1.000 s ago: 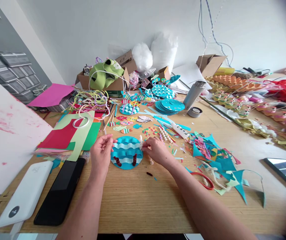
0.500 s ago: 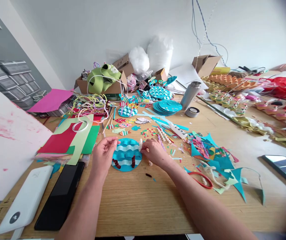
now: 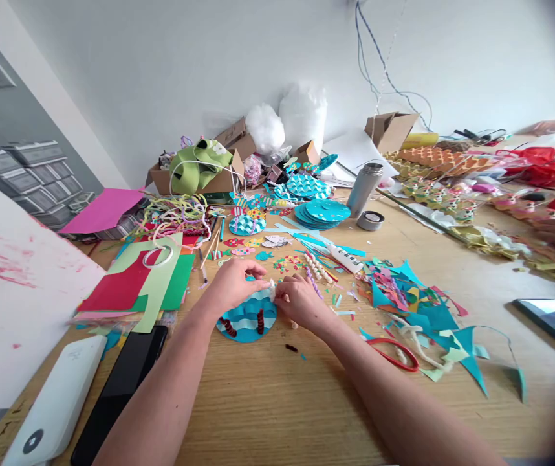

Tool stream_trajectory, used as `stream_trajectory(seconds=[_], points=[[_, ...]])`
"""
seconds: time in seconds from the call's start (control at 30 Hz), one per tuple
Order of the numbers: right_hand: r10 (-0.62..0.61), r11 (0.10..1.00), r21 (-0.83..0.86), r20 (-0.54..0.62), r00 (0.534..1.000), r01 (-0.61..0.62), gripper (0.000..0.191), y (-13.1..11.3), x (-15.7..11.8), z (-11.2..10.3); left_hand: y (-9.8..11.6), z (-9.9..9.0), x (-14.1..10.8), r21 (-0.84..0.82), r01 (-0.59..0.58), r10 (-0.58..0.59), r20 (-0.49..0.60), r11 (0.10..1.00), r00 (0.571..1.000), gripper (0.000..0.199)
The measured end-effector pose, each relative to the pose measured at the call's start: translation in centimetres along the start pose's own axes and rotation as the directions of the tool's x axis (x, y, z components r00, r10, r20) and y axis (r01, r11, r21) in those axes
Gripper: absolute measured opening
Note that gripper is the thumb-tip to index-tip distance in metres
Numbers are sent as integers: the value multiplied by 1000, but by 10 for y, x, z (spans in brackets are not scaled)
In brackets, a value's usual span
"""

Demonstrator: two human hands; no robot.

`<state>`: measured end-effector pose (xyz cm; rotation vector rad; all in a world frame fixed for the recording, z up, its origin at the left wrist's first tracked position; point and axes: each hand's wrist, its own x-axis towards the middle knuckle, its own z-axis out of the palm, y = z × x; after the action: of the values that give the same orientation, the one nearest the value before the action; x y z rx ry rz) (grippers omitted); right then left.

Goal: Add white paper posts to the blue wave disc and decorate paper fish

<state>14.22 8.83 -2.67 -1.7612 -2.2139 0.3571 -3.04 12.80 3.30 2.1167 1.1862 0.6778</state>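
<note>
A round blue disc (image 3: 246,331) with wavy light and dark blue strips lies on the table, two dark red coiled pieces (image 3: 261,321) standing on its near half. At its upper right edge is a small white fluffy piece (image 3: 272,290). My left hand (image 3: 239,281) reaches over the disc's far part, its fingertips closed on the white piece. Beside the disc's right edge, my right hand (image 3: 297,299) has its fingers curled together close to the same piece; what they hold, if anything, is hidden.
Paper scraps (image 3: 427,317) and a red loop lie on the right. Behind are paper fish (image 3: 277,241), a glue tube (image 3: 345,259), stacked blue discs (image 3: 321,212) and a metal bottle (image 3: 365,188). Coloured sheets (image 3: 175,285) and a black phone (image 3: 122,395) are on the left.
My left hand has moved right, from the disc's left edge across its far part to the white piece. My right hand remains by the right edge. The view has shifted slightly.
</note>
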Motion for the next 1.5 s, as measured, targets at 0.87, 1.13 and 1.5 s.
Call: stream_trajectory(seconds=[0.87, 1.13, 1.5], points=[[18, 1000, -6, -10, 1000, -18, 14, -3, 0, 2, 3, 11, 8, 180, -147, 141, 45, 973, 989, 9], [9, 1000, 8, -17, 1000, -9, 15, -2, 0, 2, 2, 7, 9, 276, -153, 150, 30, 949, 988, 22], [17, 1000, 21, -16, 1000, -17, 14, -3, 0, 1, 1, 2, 10, 234, -172, 154, 93, 957, 984, 19]])
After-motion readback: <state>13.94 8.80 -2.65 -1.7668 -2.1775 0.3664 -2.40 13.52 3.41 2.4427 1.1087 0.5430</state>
